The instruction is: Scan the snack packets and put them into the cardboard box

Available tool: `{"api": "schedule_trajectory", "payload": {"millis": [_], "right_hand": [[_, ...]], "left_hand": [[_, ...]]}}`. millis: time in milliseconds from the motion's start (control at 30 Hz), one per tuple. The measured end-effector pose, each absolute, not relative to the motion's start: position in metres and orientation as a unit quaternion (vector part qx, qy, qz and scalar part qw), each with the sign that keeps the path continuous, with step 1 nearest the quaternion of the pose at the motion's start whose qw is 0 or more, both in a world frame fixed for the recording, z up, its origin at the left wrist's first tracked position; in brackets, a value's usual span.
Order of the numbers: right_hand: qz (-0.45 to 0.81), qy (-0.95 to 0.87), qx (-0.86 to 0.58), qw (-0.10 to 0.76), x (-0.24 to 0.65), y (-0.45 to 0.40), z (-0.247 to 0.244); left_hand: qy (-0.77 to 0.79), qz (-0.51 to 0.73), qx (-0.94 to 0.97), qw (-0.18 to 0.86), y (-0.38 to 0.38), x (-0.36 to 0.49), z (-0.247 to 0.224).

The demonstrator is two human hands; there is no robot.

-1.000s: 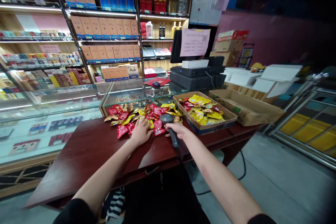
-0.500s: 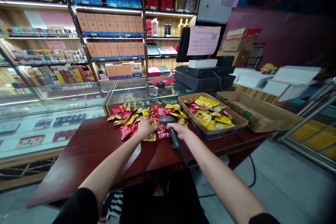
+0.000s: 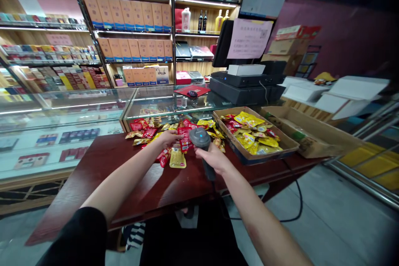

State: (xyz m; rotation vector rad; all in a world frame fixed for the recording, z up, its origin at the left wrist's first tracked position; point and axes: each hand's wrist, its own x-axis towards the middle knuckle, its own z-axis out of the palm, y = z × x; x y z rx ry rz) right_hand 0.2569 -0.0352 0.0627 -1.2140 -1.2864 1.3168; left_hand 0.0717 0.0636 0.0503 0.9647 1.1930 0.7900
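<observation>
In my right hand [image 3: 213,158] is a dark handheld barcode scanner [image 3: 200,138], its head tilted up and a blue light showing on top. My left hand [image 3: 170,138] pinches a red snack packet [image 3: 185,139] and holds it up close to the scanner's left side. Just below, a yellow snack packet [image 3: 178,158] lies flat on the dark red table [image 3: 118,166]. Behind my hands spreads a loose pile of red, yellow and gold packets [image 3: 141,125], partly covered by my left hand.
A cardboard tray [image 3: 249,158] of yellow and red packets stands to the right, beside another cardboard box [image 3: 311,129]. Behind the table are a glass display counter [image 3: 156,102], a mouse [image 3: 192,94] and a till with a monitor [image 3: 222,43]. The scanner's cable hangs below the table.
My left hand has picked up a red packet from the pile. My right hand has lifted the scanner and now grips its handle. The view has tipped slightly downward.
</observation>
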Motion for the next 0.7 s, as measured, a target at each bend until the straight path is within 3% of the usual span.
{"api": "schedule_trajectory", "payload": {"millis": [300,700], "right_hand": [[0.646,-0.439,-0.474,0.407,0.214,-0.075,0.045],[0.580,-0.509,-0.496,0.398,0.222,-0.071,0.035]], "left_hand": [[0.529,0.352,0.416,0.650,0.080,0.055,0.056],[0.504,0.366,0.404,0.670,0.091,0.058,0.050]]}}
